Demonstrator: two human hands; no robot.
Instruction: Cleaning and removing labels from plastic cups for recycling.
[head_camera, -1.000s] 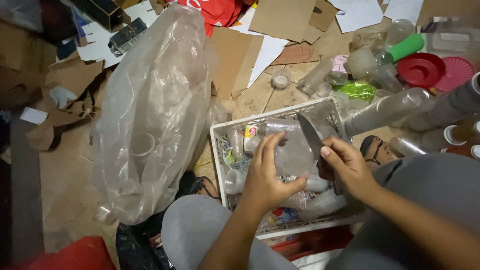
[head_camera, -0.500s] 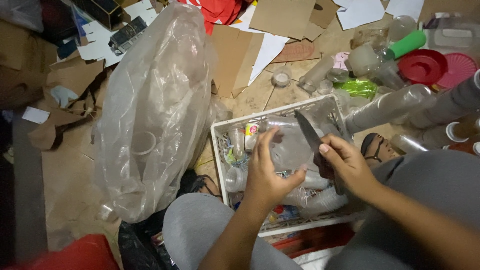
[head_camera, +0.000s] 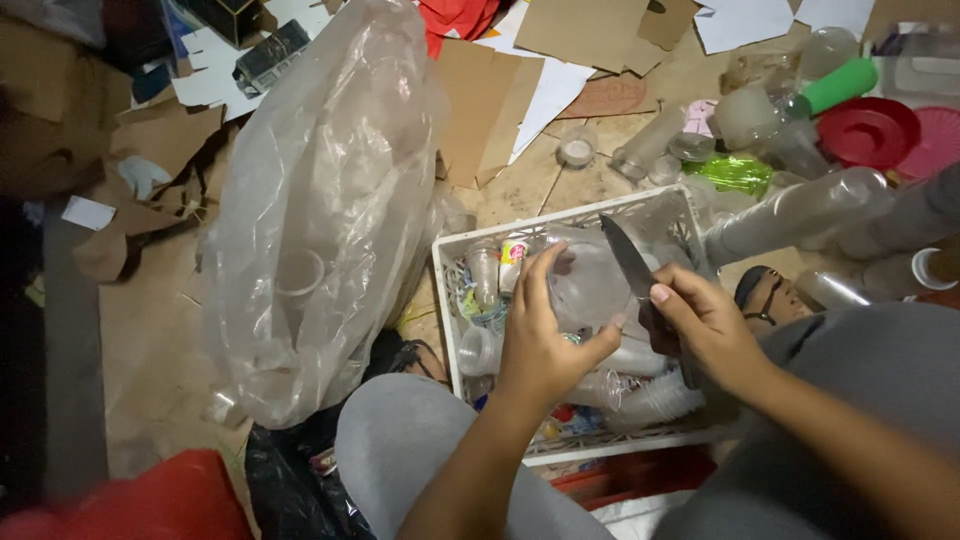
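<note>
Clear bottle (head_camera: 585, 285) sits within left-hand fingers (head_camera: 535, 270) (knife (head_camera: 630, 262) touching).

A big plastic bag (head_camera: 320, 220) crowds the crate (head_camera: 445, 300) on its left; bottles (head_camera: 800, 210) block the right; bare floor (head_camera: 150, 350) lies open beyond the bag.

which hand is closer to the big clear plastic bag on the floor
Left. The left hand grips a clear bottle over the white crate, just beside the clear plastic bag. The right hand, holding a knife, is farther away.
</note>
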